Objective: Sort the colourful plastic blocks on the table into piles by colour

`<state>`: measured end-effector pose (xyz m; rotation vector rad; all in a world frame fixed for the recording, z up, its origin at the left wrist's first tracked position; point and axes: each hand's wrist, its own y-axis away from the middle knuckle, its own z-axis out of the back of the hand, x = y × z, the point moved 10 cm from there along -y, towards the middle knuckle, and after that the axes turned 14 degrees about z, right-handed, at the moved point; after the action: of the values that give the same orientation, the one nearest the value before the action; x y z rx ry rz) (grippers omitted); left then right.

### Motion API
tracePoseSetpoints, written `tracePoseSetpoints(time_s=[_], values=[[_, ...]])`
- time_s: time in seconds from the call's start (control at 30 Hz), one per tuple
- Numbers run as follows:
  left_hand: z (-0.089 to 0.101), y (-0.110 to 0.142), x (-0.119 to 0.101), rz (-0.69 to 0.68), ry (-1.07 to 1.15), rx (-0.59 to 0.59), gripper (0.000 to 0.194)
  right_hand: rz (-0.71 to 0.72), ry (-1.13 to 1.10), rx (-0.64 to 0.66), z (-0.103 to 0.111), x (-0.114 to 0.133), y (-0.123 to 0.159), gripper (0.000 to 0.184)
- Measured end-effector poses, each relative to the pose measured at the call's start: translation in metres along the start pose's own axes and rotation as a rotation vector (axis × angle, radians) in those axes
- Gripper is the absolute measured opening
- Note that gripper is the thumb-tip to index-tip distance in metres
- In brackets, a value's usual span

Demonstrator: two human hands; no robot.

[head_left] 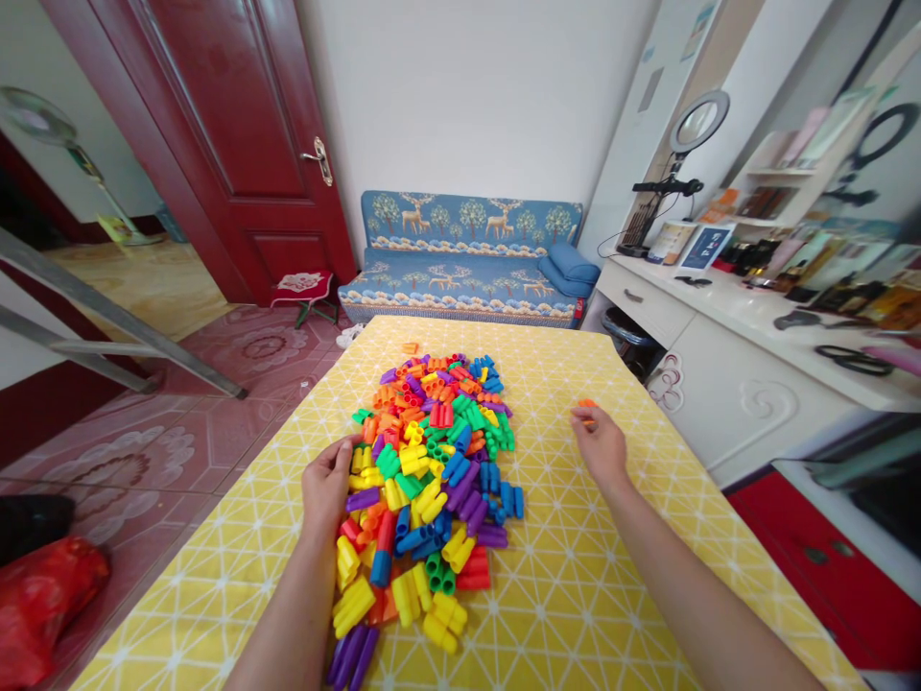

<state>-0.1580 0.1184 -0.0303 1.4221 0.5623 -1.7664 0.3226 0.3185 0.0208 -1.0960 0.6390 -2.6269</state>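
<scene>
A big heap of plastic tube blocks (432, 470) in red, yellow, green, blue, purple and orange lies on the table's yellow patterned cloth (576, 576). My left hand (327, 485) rests against the heap's left edge, its fingers curled on the blocks there. My right hand (599, 443) hovers to the right of the heap, apart from it, and pinches a small orange block (587, 405) between its fingertips.
A blue deer-print sofa (467, 254) stands beyond the table's far edge. On the right runs a white dresser (720, 384) with a ring light (697, 120) and bottles. At the left are a red door (237, 144), a small stool (306, 288) and a red bag (43, 595).
</scene>
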Motion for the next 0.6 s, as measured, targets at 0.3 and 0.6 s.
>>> tracePoseSetpoints(time_s=[0.3,0.6], values=[[0.000,0.002,-0.004,-0.017,0.002,0.011,0.046,0.228,0.126,0.449,-0.079,0.120,0.057,0.016],[0.001,0.002,-0.003,-0.019,0.003,0.005,0.046,0.243,0.109,0.308,-0.076,0.113,0.060,0.019]])
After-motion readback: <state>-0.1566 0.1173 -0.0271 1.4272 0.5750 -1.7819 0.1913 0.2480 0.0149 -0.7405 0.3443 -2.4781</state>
